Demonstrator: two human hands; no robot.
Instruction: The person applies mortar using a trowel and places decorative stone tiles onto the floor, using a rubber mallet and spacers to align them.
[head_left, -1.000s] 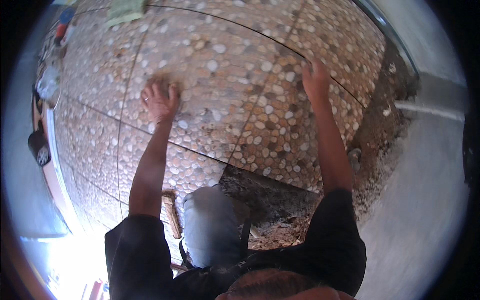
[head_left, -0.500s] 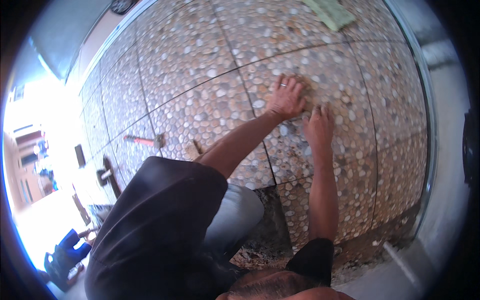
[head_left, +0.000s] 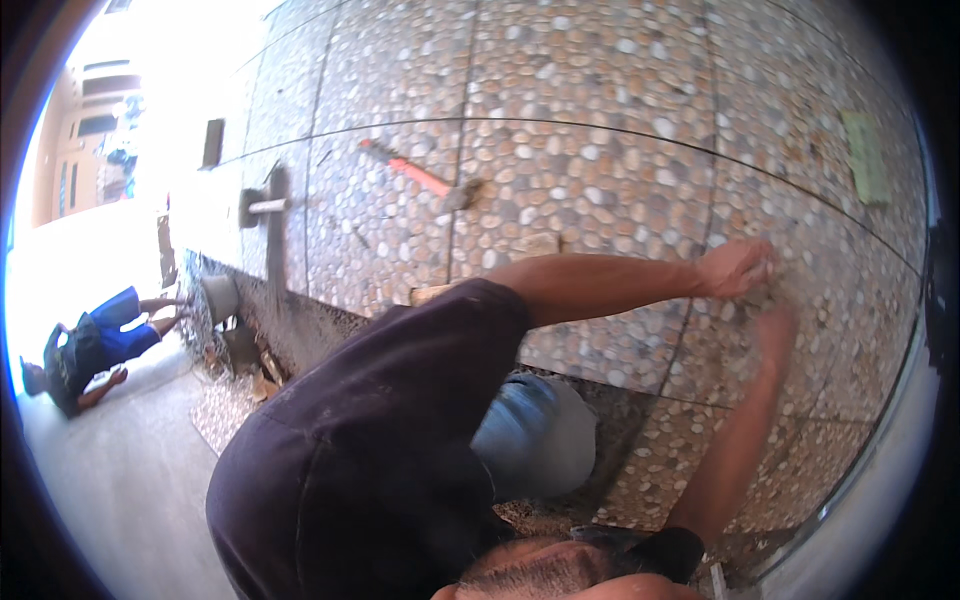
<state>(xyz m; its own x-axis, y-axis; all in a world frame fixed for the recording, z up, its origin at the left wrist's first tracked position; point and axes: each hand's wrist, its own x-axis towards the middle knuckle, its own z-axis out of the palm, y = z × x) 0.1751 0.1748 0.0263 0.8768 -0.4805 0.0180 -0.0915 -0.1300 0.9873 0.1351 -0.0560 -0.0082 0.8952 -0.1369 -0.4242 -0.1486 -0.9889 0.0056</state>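
My left hand [head_left: 738, 268] is low over the pebble-patterned floor tiles [head_left: 590, 190], its fingers bent inward and drawn together. Whatever they may hold is hidden. Just below it, my right hand [head_left: 775, 335] is smeared by motion, so its fingers cannot be made out. The two hands are close together near a brownish, dirty-looking patch of tile. To the left, a hammer [head_left: 420, 178] with a red and black handle lies on the tiles. A pale green slab, perhaps a sponge [head_left: 866, 158], rests at the far right.
A trowel-like tool with a pale handle [head_left: 266, 207] lies at the left, near a grey bucket [head_left: 220, 297]. A small pale block [head_left: 537, 243] sits beyond my left forearm. Another person [head_left: 95, 340] is at the far left. A dark untiled strip [head_left: 625, 420] runs beside my knee.
The view has swung, so hammer, green slab and hands sit elsewhere in the picture. My left fingers, spread on the tile before, are now bent in; my right hand has become blurred.
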